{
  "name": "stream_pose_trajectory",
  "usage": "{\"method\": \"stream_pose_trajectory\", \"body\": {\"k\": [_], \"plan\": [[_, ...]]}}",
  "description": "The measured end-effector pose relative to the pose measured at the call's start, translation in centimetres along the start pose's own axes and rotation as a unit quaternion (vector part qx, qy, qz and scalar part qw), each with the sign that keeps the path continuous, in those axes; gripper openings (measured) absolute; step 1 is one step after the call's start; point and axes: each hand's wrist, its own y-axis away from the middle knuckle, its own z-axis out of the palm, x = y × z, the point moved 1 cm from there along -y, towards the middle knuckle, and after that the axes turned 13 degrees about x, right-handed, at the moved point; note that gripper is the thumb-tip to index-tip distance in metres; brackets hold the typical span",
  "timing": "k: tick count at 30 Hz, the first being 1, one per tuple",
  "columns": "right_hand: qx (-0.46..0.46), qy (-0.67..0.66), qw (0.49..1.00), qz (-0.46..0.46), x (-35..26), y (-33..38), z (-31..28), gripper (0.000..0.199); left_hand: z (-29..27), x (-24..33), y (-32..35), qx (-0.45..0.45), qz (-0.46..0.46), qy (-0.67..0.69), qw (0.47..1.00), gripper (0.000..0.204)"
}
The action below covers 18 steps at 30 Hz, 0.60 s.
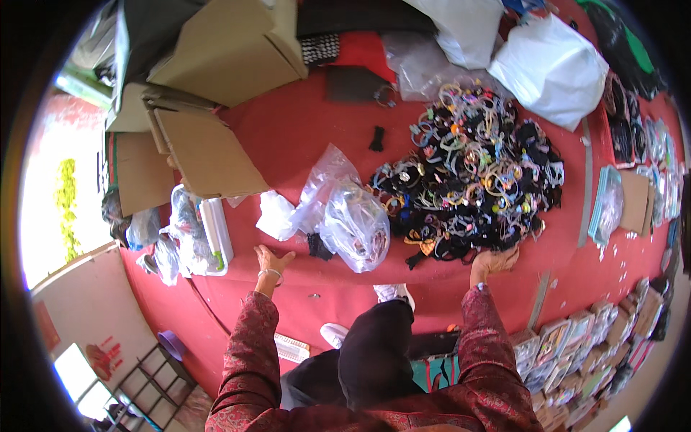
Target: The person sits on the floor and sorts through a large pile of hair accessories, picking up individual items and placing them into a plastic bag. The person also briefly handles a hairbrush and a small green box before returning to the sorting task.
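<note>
big pile of hair bands (471,173) up front and to the right, wide from side to side. right hand (495,261) open, flat at its near edge, closest. left hand (271,261) open, holding nothing, off to the side near clear bag (355,225).

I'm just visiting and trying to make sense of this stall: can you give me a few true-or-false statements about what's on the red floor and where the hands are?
1. The right hand touches the edge of the heap of hairbands. True.
2. The left hand grips the clear plastic bag. False: it lies open on the red cloth, apart from the bag.
3. The heap lies on a blue cloth. False: the cloth is red.
4. Cardboard boxes stand at the upper left. True.
</note>
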Motion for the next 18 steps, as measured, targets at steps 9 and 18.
{"method": "stream_pose_trajectory", "body": {"k": [9,18], "plan": [[-0.003,-0.013,1.000,-0.020,-0.3,-0.6,0.4,0.054,1.3,1.6,0.1,-0.025,-0.026,-0.078,0.996,0.127],[-0.097,-0.051,0.993,0.041,1.5,-0.2,-0.4,0.053,1.9,0.0,-0.6,-0.015,-0.034,-0.086,0.996,0.130]]}}
